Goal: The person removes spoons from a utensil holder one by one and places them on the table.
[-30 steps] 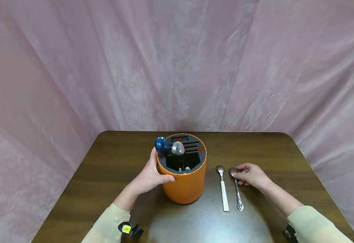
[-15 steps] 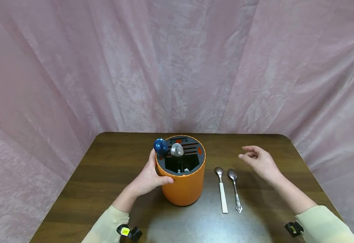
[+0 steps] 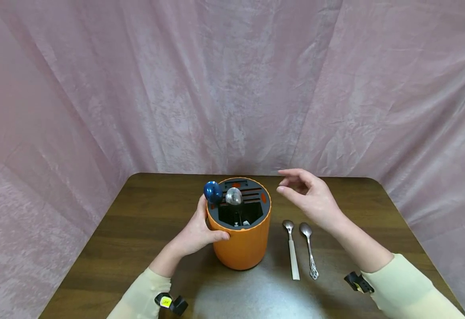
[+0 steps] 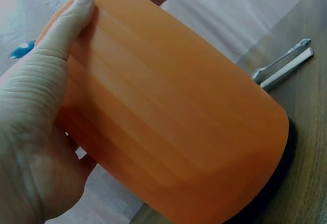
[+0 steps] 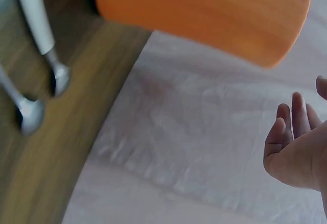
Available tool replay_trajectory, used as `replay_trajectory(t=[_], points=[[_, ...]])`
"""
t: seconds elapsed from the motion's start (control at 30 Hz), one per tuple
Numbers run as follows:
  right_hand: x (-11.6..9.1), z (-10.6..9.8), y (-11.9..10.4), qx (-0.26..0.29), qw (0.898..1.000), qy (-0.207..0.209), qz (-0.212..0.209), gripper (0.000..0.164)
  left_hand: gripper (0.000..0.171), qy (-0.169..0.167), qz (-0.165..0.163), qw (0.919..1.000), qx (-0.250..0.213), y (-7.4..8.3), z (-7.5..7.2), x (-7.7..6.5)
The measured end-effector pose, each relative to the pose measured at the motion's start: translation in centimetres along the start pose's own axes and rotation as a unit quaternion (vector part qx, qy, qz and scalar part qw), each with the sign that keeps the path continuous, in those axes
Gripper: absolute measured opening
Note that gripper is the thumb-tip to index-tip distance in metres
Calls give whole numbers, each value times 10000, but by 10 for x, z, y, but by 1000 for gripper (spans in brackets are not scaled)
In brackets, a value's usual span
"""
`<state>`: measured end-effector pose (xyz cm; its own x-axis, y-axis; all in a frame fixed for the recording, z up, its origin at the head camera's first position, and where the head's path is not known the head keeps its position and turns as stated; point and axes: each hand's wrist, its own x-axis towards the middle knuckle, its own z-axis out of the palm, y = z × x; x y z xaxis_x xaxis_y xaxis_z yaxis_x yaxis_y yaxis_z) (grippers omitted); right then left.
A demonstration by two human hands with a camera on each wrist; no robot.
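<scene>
A yellow label point(image 3: 166, 301) catches the eye, stuck on the black wrist device point(image 3: 179, 305) at the left sleeve point(image 3: 140, 296), and there are dark marks across its middle! Letters or numbers? Can't call it, they're too small and blurred. Across to the right sleeve point(image 3: 401, 283), and the black wrist unit point(image 3: 358, 282) there shows a sliver of yellow, too tiny to make out. Over to both wrist views: no readable text.

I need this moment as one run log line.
left hand: grips orange cylindrical holder | right hand: in air, holding nothing | white-handled metal spoon, ornate-handled metal spoon: lying on brown wooden table
</scene>
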<state>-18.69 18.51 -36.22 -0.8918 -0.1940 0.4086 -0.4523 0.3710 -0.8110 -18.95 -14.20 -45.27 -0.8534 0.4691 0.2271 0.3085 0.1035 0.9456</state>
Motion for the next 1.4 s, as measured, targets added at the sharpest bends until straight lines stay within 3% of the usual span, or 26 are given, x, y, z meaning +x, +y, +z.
replay_trajectory(t=[0.27,0.57,0.67,1.0,1.4], points=[[9,30,-16,7,9982,-537,-264,40,115,-32,107,9999,-63,0,0,1],[18,46,-18,47,9943,-1009,-344,52,113,-133,228,9995,-146,-2,-2,2],[21,51,-19,-194,9928,-1113,-409,54,113,-146,218,9996,-126,-1,-3,2],[24,64,-21,-1175,9842,-1125,-696,58,113,-104,94,9999,-79,0,-2,0],[24,71,-19,-1422,9826,-938,-734,50,114,-116,113,9998,-94,0,-1,3]])
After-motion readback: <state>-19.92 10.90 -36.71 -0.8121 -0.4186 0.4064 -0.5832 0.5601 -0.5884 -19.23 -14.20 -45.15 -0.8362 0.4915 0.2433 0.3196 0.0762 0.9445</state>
